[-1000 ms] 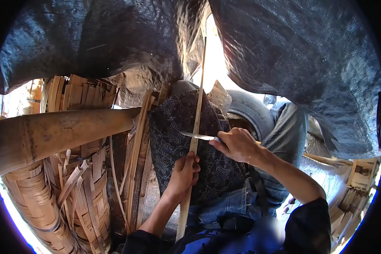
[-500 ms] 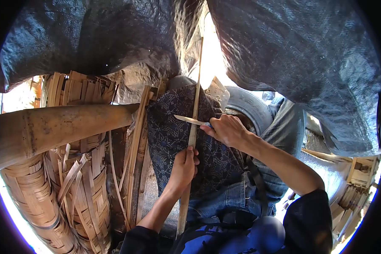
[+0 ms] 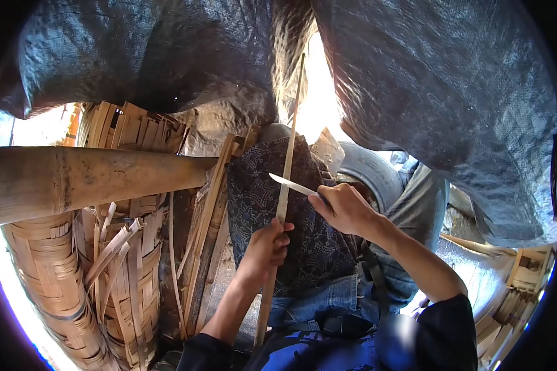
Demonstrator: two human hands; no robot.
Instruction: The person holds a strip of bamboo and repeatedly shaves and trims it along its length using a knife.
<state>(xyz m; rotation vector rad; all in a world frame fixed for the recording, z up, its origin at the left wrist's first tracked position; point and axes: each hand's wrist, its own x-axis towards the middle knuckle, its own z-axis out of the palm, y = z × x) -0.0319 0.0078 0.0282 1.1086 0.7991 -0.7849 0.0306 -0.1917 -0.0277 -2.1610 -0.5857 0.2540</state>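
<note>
A long, thin bamboo strip (image 3: 288, 166) runs lengthwise over a dark patterned cloth (image 3: 249, 196) that covers my thigh. My left hand (image 3: 266, 252) is closed around the strip partway along, with the lower end sticking out beneath my fist. In my right hand (image 3: 349, 211) is a knife (image 3: 294, 185), its handle mostly hidden by the fingers. The pale blade points left and crosses the strip a little above my left hand. I cannot tell how deeply the edge bites, if at all.
A thick bamboo pole (image 3: 124, 176) juts in from the left. Below it stand woven bamboo baskets (image 3: 46, 272) with split strips. Upright slats (image 3: 205, 229) stand left of the cloth. Behind lies a tire (image 3: 368, 170); dark plastic sheeting (image 3: 452, 93) hangs overhead.
The view has shifted slightly. My right hand and the knife have come a little toward me, and the blade slants more. My left hand still grips the strip.
</note>
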